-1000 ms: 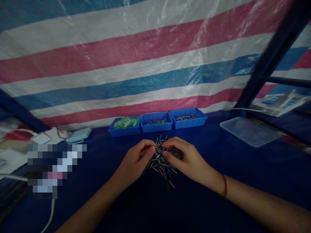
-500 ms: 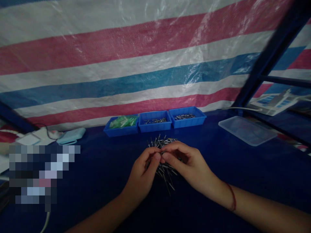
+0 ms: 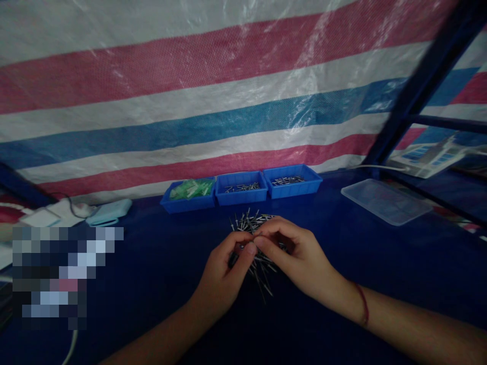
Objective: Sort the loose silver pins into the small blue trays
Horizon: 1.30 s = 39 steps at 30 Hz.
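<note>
A heap of thin metal pins (image 3: 262,266), which look like rivets, lies on the dark blue table under both hands. My left hand (image 3: 228,263) is closed, its thumb and fingertips pinched together over the heap. Its tips meet those of my right hand (image 3: 294,248), also closed in a pinch. Whatever the fingertips hold is too small and hidden to name. Behind the heap stand three blue bins: the left bin (image 3: 188,204) has green pieces, the middle bin (image 3: 241,196) and the right bin (image 3: 297,189) have metal pins.
A clear plastic lid (image 3: 388,202) lies at the right, near a dark metal frame (image 3: 418,86). At the left are a light blue case (image 3: 110,212), white items with cables and a blurred-out patch. A striped sheet (image 3: 213,121) hangs behind the bins.
My left thumb has shifted slightly right and down beside the right fingertips. Both hands stay over the heap, and the whole view has shifted a little.
</note>
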{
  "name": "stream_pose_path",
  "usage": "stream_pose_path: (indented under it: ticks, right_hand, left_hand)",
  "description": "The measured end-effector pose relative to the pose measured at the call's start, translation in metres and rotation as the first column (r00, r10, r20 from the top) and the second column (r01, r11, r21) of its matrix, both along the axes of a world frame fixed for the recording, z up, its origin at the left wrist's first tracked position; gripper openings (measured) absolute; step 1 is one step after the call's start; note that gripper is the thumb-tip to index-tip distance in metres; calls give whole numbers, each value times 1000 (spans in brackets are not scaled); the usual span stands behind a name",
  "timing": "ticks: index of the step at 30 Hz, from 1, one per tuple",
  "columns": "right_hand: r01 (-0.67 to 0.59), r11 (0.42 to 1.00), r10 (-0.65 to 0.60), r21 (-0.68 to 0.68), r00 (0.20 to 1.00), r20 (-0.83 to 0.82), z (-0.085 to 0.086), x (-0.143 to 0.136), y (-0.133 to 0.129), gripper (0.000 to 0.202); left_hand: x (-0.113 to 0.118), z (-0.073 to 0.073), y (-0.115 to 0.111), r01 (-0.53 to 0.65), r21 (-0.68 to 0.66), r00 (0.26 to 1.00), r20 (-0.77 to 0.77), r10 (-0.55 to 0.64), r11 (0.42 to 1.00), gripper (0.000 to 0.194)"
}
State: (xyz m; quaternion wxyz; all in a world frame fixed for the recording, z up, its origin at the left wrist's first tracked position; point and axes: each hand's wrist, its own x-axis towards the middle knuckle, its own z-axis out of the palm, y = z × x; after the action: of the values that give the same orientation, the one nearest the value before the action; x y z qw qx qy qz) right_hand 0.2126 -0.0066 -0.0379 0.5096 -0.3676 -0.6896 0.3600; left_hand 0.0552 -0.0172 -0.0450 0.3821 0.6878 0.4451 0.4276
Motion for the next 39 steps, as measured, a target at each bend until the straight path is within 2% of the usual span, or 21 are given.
stream_pose_path:
  ticks: [6,13,19,20,22,23,24,26,27,29,31,35,39]
  right_hand:
    - [2,999,-4,47,1000,28,1,0,-1,8]
    - [-6,998,3,55,998,55,-2,1,0,9]
    - [-55,986,39,155,993,108,5,-1,0,13]
    - [-34,983,12,179,992,127,7,2,4,13]
    - [87,962,-132,260,979,159,11,12,18,13]
    - [179,933,-240,313,956,170,11,20,28,13]
    - [286,879,-371,382,913,169,11,29,40,13]
    - [430,758,-581,489,787,207,7,51,67,16]
    - [456,705,-658,543,705,264,3,62,79,18]
    - [507,618,-776,601,519,360,-5,80,99,21]
    - [520,608,-788,600,486,378,-12,90,107,24]
    - [477,661,-735,579,569,369,-17,84,97,20]
    - [368,766,-592,527,724,355,-16,59,74,15]
  left_hand:
    - [-2,-3,-1,-53,39,998,-19,54,998,10]
    - [-3,2,-1,-122,147,992,-7,125,982,7]
    - [-7,8,-1,-157,116,988,26,155,981,9]
    - [-8,8,0,-170,100,985,39,167,980,11]
    - [-9,10,3,-203,78,978,66,198,976,16]
    - [-10,11,4,-216,74,975,71,211,974,18]
    - [-11,12,6,-224,73,973,67,220,972,19]
    - [-15,14,11,-211,70,977,33,209,975,19]
    - [-18,15,13,-191,68,981,3,192,979,18]
    - [-24,17,20,-146,62,986,-73,150,987,17]
    - [-32,19,28,-101,51,982,-156,108,994,16]
    - [-48,16,44,-33,-3,960,-277,31,999,19]
    - [-56,9,50,64,-21,928,-366,-68,998,20]
